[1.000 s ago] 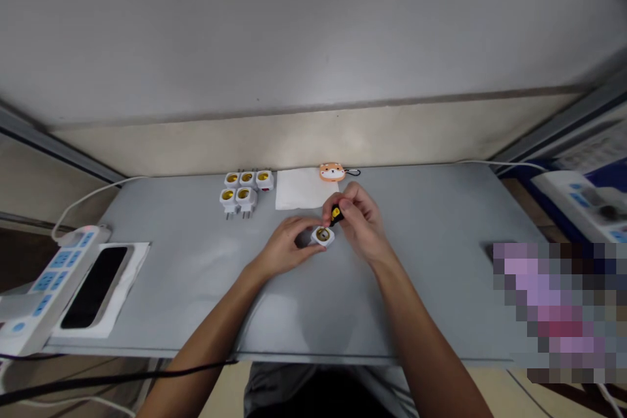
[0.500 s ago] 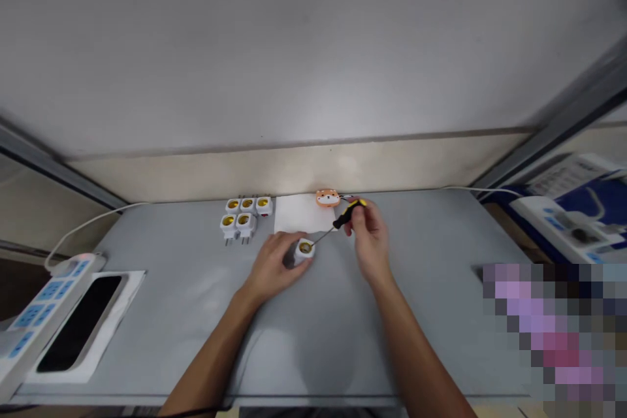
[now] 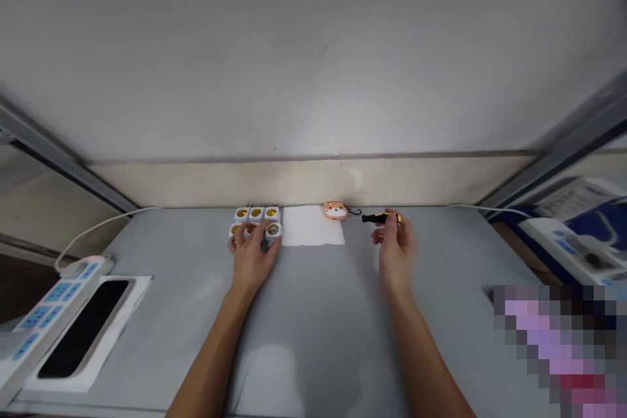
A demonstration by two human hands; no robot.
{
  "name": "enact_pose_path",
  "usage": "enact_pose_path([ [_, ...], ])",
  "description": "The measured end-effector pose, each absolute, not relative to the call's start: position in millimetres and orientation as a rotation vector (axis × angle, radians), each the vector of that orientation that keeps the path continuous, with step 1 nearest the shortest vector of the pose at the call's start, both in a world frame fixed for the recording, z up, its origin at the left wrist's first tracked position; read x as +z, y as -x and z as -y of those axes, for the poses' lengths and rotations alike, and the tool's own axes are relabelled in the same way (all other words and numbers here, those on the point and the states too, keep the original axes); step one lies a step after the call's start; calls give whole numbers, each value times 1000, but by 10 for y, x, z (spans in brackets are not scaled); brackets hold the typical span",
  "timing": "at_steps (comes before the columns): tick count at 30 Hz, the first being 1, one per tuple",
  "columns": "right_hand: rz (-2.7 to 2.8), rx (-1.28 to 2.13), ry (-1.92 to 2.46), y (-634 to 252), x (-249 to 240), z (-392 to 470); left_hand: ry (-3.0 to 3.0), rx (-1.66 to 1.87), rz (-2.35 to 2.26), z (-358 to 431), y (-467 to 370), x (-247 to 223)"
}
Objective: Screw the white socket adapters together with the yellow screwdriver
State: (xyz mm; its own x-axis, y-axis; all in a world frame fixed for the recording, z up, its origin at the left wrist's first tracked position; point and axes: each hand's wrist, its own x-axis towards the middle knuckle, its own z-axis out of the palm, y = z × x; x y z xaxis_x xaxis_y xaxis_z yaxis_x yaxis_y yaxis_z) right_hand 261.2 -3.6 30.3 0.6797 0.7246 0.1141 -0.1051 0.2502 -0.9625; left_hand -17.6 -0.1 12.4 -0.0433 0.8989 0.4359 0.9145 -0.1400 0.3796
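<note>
From my view, a smooth grey desk [image 3: 333, 339] stretches wide across the lower part. Along its far edge I see a low cream strip of wall [image 3: 206, 184], and above that a large plain grey panel [image 3: 313, 65] fills the upper view. A pale patch of light glows near the panel's middle, and its corners fall darker. Grey metal frame bars [image 3: 63, 157] slant down at both sides. Softer reflections lie on the desktop, and at far left, below the bar, I see a dark area.
</note>
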Motion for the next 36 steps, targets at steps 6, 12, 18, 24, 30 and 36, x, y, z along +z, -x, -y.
enact_pose_path([
  [6,630,675,1210,-2595,290,40,2189,-939,2014,5,230,111],
  [12,614,721,1211,-2627,283,15,2201,-937,1921,-75,391,182],
  [18,580,782,1247,-2665,257,-29,2479,-500,1861,-444,655,382],
  [24,567,807,1253,-2697,277,-44,2593,-346,1793,-544,673,405],
  [30,518,748,1226,-2765,285,-32,2596,-333,1823,-482,686,372],
  [36,354,656,1180,-2897,315,-26,2655,-351,1720,-245,788,364],
])
